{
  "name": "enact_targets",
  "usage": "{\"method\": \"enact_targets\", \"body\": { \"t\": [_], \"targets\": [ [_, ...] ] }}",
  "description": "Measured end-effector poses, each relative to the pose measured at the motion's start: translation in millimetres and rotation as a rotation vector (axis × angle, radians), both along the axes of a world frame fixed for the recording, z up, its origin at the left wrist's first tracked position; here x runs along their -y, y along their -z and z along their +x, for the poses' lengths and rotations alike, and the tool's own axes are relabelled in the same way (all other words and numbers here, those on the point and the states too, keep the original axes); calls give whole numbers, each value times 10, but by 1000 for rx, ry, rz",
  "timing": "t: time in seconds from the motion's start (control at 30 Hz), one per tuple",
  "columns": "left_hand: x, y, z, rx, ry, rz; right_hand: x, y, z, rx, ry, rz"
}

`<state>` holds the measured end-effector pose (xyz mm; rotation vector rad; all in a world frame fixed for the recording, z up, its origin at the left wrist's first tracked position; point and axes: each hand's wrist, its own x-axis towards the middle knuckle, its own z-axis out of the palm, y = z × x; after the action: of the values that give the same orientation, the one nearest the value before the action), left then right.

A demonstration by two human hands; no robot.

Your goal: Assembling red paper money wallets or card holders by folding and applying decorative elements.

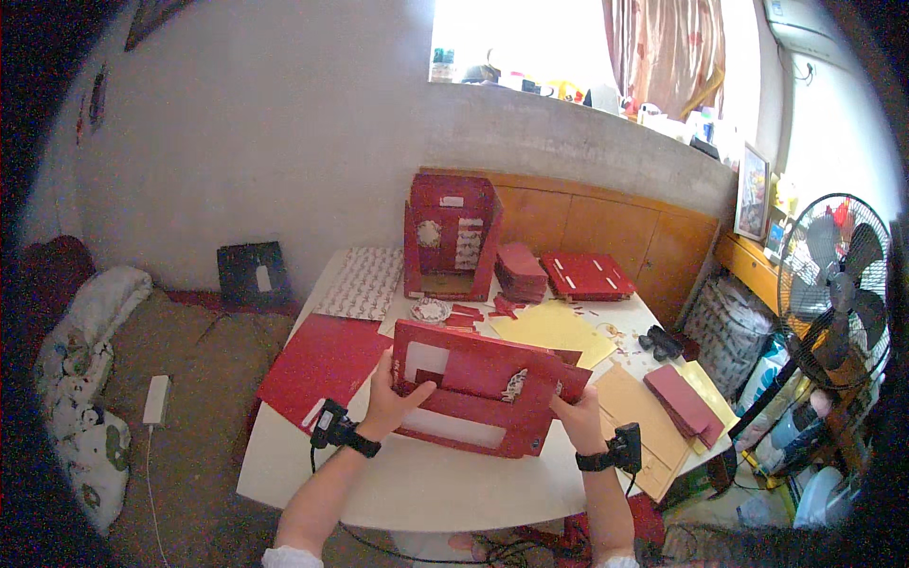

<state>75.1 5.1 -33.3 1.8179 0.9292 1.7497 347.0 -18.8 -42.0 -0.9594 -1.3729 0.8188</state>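
Observation:
A red cardboard piece (473,385) with pale window-like rectangles and a silvery patch is held tilted over the near part of the white table (417,497). Its left edge is gripped by my left hand (396,398), the thumb lying across the front. At its right edge, my right hand (579,417) grips with the thumb on the near side. Fingers behind the piece are partly hidden. Left of it lies a flat red sheet (322,364). Yellow sheets (544,327) lie just beyond it, and tan cardboard (644,412) is to the right.
At the back stand a tall red cardboard box (453,204), a stack of red pieces (521,273) and a flat red panel (589,275). A patterned sheet (360,281) lies back left. Dark red pieces (684,402) rest at right. Beyond the table stands a black fan (838,284).

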Motion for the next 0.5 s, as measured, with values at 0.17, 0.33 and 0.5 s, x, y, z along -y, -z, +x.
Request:
{"method": "enact_targets", "body": {
  "t": [0.17,0.33,0.5],
  "targets": [
    [26,31,45,20,19,-5,5,-18,-35,41,-27,71],
    [73,32,89,-47,23,-38,29,-24,-74,-52,-123,64],
    [-63,213,55,120,128,-120,11,186,25,30,-212,6]
  ]
}}
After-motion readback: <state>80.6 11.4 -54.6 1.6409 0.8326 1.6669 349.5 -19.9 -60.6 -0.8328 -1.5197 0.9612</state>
